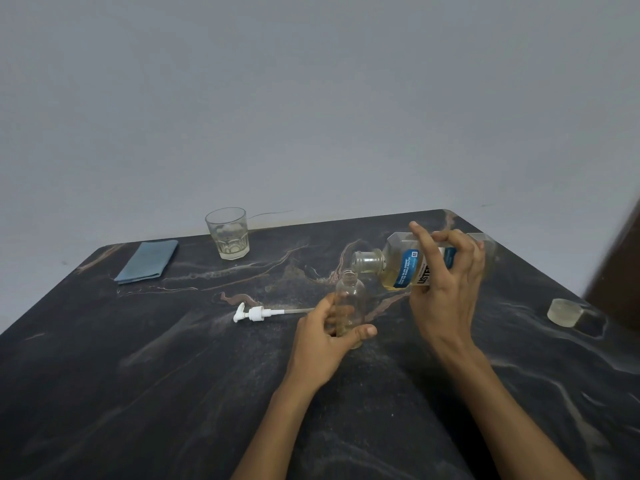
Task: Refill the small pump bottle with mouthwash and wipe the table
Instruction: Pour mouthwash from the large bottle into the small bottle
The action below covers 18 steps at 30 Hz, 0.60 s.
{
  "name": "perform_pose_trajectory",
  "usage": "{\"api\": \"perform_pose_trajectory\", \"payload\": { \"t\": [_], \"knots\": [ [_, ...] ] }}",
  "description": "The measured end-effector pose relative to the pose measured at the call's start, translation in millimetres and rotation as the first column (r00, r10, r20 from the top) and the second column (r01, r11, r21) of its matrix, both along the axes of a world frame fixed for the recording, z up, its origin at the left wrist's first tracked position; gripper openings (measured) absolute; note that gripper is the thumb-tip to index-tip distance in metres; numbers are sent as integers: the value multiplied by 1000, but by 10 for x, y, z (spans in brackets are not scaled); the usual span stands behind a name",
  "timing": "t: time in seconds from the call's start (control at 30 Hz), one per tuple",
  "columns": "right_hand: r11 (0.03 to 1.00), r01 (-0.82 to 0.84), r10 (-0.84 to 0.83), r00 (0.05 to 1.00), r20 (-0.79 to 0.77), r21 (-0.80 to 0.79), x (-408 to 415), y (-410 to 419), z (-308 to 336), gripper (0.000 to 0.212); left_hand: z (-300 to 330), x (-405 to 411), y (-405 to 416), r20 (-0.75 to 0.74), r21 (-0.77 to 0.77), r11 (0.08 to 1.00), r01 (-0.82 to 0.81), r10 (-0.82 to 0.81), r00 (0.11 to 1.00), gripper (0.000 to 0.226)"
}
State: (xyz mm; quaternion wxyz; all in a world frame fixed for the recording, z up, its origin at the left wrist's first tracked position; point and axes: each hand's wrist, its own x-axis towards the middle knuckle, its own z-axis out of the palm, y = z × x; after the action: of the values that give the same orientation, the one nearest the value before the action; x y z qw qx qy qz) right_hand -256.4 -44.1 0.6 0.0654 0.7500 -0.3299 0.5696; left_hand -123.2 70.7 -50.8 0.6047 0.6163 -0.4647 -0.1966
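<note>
Currently, your holdings:
Left hand (pixel 323 344): fingers curled round the small pump bottle (pixel 349 304), upright near table (pixel 138 375) centre.
Right hand (pixel 446 282): fingers wrapped on the tilted mouthwash bottle (pixel 398 263), mouth just above the small bottle's neck.
Pump head (pixel 254 313): lying left.
Cloth (pixel 147 261): folded, far left.

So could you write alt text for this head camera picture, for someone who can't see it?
A person's right hand tips an open mouthwash bottle toward the mouth of a small clear bottle, gripped upright by the left hand on a dark marbled table. A white pump head, glass tumbler, folded blue cloth and cap lie around.
</note>
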Motion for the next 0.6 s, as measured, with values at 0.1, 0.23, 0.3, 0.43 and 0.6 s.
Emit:
{"api": "perform_pose_trajectory", "payload": {
  "t": [0.1, 0.23, 0.3, 0.43, 0.6],
  "knots": [
    [1000, -6, 6, 1000, 2, -1, 6, -7, -13, 99, 8, 3, 10, 14, -1, 1000, 1, -1, 1000, 50],
    [1000, 1, 0, 1000, 11, -12, 2, -11, -17, 99, 24, 0, 16, 22, 13, 1000, 3, -3, 1000, 47],
    [1000, 9, -9, 1000, 9, -3, 1, -15, -17, 98, 27, -5, 19, 22, 10, 1000, 1, -2, 1000, 48],
    [1000, 12, -12, 1000, 1, 13, 5, -1, -5, 94, 32, -9, 18, 15, 4, 1000, 1, -1, 1000, 47],
    [1000, 13, -13, 1000, -4, 14, 6, 8, -2, 92, 37, -24, 15, 11, 3, 1000, -6, 6, 1000, 53]
  ]
}}
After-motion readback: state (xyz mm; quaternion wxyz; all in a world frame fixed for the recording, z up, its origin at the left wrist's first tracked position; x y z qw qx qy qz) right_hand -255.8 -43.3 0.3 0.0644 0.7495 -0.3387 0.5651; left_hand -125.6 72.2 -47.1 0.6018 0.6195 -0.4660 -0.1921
